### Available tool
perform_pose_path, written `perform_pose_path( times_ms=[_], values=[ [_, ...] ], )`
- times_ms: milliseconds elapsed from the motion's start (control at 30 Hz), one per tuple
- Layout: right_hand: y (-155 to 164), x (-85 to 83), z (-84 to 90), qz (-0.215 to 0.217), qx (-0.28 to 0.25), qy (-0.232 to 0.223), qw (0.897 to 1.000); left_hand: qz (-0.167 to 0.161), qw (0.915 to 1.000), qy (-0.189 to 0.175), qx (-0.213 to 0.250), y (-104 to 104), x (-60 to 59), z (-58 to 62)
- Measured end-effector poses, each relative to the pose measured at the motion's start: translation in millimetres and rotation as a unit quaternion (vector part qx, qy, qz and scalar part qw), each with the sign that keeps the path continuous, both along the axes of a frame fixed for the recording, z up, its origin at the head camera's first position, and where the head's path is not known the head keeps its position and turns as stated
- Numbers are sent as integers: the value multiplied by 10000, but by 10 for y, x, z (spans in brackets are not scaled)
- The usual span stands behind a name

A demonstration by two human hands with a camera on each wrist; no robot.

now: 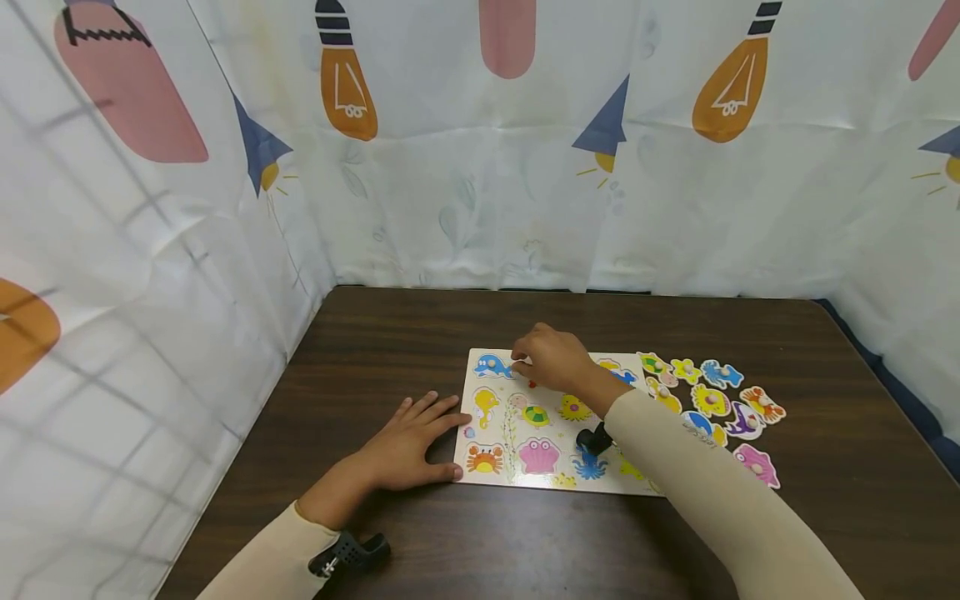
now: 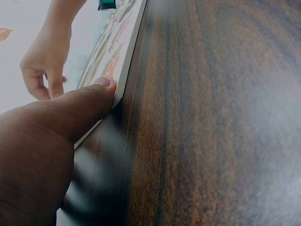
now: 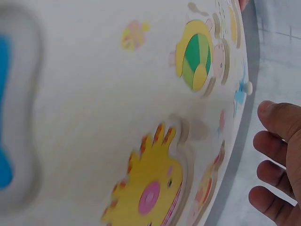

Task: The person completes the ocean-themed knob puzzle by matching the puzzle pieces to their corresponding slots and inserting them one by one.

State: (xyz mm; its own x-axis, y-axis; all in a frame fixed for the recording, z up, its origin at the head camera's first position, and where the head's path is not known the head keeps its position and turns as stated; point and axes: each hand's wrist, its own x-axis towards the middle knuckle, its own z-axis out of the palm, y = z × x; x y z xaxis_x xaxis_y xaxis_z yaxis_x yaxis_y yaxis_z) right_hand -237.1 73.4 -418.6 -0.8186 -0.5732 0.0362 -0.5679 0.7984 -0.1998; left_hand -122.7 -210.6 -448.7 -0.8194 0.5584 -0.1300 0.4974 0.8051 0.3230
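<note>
A white wooden puzzle board [image 1: 551, 479] with sea-animal shapes lies on the table. My left hand [image 1: 411, 446] rests flat with spread fingers at its left edge; the thumb [image 2: 101, 89] touches the near corner. Above the board's far side is my right hand [image 1: 553, 357], its fingers loosely bent with nothing between them. Just left of those fingers sits a blue whale piece [image 1: 492, 366] at the board's far left corner. Its small knob [image 3: 249, 88] stands up close to the fingertips in the right wrist view. My right forearm hides part of the board's right side.
Several loose puzzle pieces lie right of the board, among them a purple whale [image 1: 744, 421], an orange crab [image 1: 762, 405], a pink shell-like piece [image 1: 757, 463] and a blue octopus [image 1: 722, 374]. A printed curtain [image 1: 480, 217] hangs behind the dark wooden table [image 1: 405, 333].
</note>
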Motion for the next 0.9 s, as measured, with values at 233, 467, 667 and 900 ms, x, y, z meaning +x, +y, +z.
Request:
perform_pose_path(
  times_ms=[233, 467, 667, 900],
  values=[
    [266, 61, 20, -169, 31, -23, 9998, -2, 10000, 11, 35, 0, 0, -13],
    [523, 116, 27, -294, 20, 6, 9996, 8, 10000, 35, -30, -12, -3, -38],
    [713, 170, 35, -394, -29, -7, 9992, 43, 10000, -27, 22, -12, 3, -30],
    [943, 265, 57, -576, -38, 142, 9982, 23, 10000, 5, 2, -3, -1, -23]
  ],
)
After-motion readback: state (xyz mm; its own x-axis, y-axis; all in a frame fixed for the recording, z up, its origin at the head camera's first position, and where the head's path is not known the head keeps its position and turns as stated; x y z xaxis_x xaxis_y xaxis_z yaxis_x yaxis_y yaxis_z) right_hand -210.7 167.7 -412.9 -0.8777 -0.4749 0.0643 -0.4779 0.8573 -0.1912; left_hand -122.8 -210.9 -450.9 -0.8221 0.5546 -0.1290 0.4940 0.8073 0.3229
